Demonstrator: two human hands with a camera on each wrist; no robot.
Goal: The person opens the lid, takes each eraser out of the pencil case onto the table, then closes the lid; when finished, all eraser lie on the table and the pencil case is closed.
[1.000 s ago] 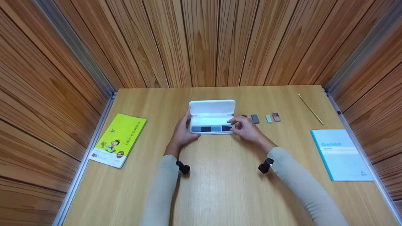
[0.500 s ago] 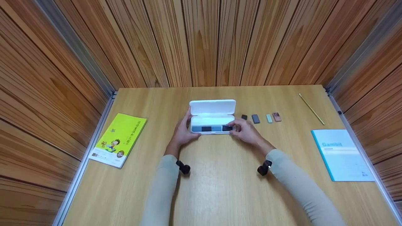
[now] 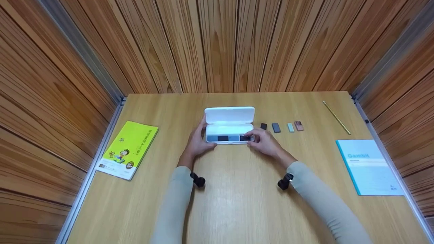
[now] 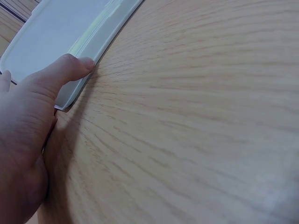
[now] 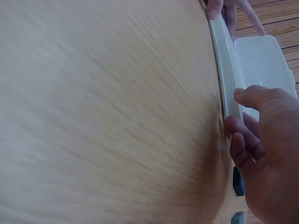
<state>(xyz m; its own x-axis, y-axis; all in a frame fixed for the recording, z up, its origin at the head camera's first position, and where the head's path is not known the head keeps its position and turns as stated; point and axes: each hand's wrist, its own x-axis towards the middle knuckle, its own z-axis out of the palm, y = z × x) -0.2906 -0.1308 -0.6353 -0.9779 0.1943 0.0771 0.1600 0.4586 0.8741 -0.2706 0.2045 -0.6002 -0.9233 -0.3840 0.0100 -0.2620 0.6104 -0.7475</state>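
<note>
A white pencil case [image 3: 229, 116] stands on the table with its lid raised. Along its front section lie blue and dark pieces, among them a dark block [image 3: 222, 138] near the middle and another dark block [image 3: 244, 138] at the right end. My left hand [image 3: 199, 139] grips the case's left end, thumb over the front rim. At the right end my right hand [image 3: 266, 141] holds the case, its thumb [image 5: 252, 97] on the rim and other fingers curled against the end wall. The right index fingertip reaches over the right dark block; whether it touches it is unclear.
Right of the case, small eraser-like blocks lie in a row: black [image 3: 263, 126], dark grey [image 3: 276, 127], light teal [image 3: 290, 127] and reddish brown [image 3: 298, 125]. Farther right are a gold pencil [image 3: 336, 117] and a blue-white notebook [image 3: 370, 167]. A yellow-green booklet [image 3: 129, 149] lies left.
My right hand has moved slightly left onto the case's end and its fingers have drawn in, uncovering the black block on the table. My left hand stays on the case.
</note>
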